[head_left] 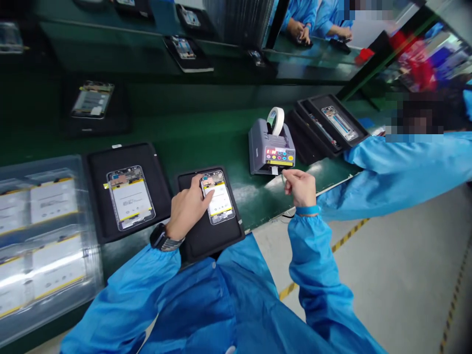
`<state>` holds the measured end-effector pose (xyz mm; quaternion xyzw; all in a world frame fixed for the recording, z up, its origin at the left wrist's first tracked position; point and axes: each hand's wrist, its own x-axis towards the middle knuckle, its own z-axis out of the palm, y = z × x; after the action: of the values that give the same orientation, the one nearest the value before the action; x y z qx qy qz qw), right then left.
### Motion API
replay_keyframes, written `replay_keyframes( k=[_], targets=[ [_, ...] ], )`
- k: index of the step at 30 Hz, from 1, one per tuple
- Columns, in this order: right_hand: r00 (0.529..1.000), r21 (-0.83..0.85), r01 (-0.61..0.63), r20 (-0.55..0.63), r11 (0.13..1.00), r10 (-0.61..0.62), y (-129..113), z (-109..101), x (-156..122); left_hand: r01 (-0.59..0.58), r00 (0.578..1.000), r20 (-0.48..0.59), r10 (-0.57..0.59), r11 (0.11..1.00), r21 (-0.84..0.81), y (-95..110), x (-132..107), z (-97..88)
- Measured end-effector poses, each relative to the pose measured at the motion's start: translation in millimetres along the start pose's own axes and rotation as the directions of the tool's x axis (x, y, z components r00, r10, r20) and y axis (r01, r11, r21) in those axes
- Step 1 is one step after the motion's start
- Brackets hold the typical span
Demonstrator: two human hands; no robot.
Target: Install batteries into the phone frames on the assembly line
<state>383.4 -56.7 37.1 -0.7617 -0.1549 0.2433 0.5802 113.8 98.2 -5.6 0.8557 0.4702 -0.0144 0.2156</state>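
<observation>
Floor: a grey floor (391, 285) lies to my right, with a yellow-and-black tape line (342, 241) across it.

Bench: a green bench (221, 135) runs across in front of me.

Others: a co-worker's blue sleeve (405, 167) reaches in from the right, and two hands in blue sleeves (300, 29) work farther off, at the top of my view.

Left of me: a clear plastic tray (84, 236) holds flat white packs (51, 201) with yellow edges. Just beside it, an open phone body (131, 196) sits on a black pad (99, 196).

In front of me: a second open phone body (219, 196) lies on another black pad (210, 246).

Left grip: my left hand (188, 214) is released, its fingers resting on that second phone body, not clenched.

Right grip: my right hand (300, 189) is pinched shut just beside a grey tape dispenser (271, 152); anything between my fingertips (285, 174) is too small to tell.
</observation>
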Motion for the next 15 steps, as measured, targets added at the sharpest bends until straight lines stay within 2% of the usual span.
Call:
replay_keyframes(
  k=[3, 7, 15],
  targets=[
    [0.997, -0.009, -0.043, 0.06, 0.999, 0.044, -3.9, 2.7, 13.4, -0.006, 1.0, -0.001, 0.006, 1.0, -0.024, 0.0, -2.7, 0.3],
    [0.993, -0.011, -0.064, 0.096, 0.998, 0.065, -4.1, 9.0, 13.5, -0.001, 1.0, -0.014, 0.001, 1.0, -0.016, 1.2, -4.2, 0.8],
    [0.997, 0.019, -0.048, 0.058, 0.999, 0.046, -0.4, 16.1, 14.0, -0.001, 0.999, -0.032, 0.001, 1.0, 0.002, 0.8, -4.9, 2.5]
  ],
)
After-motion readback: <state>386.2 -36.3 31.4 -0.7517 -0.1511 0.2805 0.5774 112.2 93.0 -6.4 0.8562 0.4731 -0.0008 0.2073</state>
